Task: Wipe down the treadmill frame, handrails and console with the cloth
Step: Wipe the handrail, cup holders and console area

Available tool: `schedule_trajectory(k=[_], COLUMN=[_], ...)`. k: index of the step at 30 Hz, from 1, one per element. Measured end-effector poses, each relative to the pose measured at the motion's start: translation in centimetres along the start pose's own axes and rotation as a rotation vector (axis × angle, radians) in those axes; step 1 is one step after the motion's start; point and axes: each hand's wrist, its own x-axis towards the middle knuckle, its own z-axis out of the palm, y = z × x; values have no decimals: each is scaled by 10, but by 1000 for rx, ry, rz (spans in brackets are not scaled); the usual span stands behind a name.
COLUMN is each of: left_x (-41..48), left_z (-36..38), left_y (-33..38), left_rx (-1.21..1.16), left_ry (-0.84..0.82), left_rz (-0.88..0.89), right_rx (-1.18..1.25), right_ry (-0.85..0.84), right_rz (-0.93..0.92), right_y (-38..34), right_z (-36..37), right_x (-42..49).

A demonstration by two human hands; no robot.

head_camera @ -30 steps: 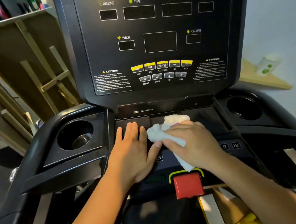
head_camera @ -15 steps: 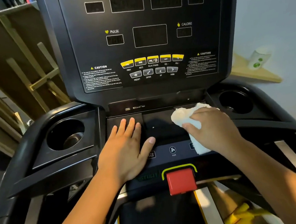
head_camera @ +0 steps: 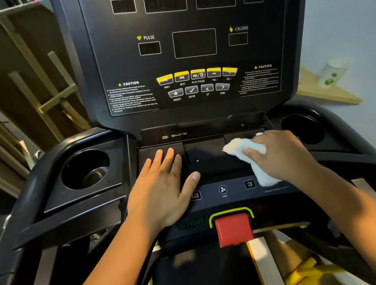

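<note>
Nearest, at six o'clock, sits the red stop button (head_camera: 234,229). Above it, the left hand (head_camera: 161,188) lies flat, fingers straight, on the console (head_camera: 204,156) shelf at nine o'clock of centre. The right hand (head_camera: 280,154), at three o'clock, grasps the white cloth (head_camera: 250,157) against the shelf. Farther, at twelve, rises the dark display panel (head_camera: 193,43).

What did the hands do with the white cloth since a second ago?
The right hand, still gripping the cloth, slid it rightward across the console tray, away from the left hand. The left hand stayed flat on the tray.
</note>
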Motion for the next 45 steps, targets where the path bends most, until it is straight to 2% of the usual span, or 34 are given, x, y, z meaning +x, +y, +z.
schedule_trajectory(k=[5, 8, 11, 18, 21, 24, 28, 33, 35, 39, 41, 43, 45], left_x=[0, -1, 0, -1, -2, -1, 1, -3, -8, -13, -13, -13, -12], left_z=[0, 0, 0, -1, -1, -2, -5, -6, -7, -7, -3, 1, 3], left_y=[-1, -1, 0, -1, -2, -1, 3, 3, 5, 7, 4, 3, 1], left_rx=[-14, -15, -15, -18, -26, -14, -37, -160, -196, -107, -57, -15, -28], left_ry=[13, 15, 17, 16, 19, 24, 34, 171, 204, 178, 153, 128, 119], left_rz=[4, 3, 0, 6, 7, 2, -6, 0, 0, -17, -17, 9, 8], right_rx=[-8, 20, 23, -36, -66, -110, -70, 55, 78, 74, 116, 68, 26], right_ry=[23, -33, -17, -24, -53, 38, -67, -28, -33, -103, -27, 90, -5], right_rz=[54, 53, -16, 69, 92, 35, -29, -237, -237, -17, -12, -104, -2], right_y=[-3, -3, 2, -5, -5, -9, -22, -107, -119, -62, -24, 3, 3], right_z=[4, -1, 0, -5, -2, 1, -4, 20, 26, 14, 2, -3, -1], right_x=[34, 14, -10, 33, 17, -7, -1, -17, -9, 13, 6, 3, 8])
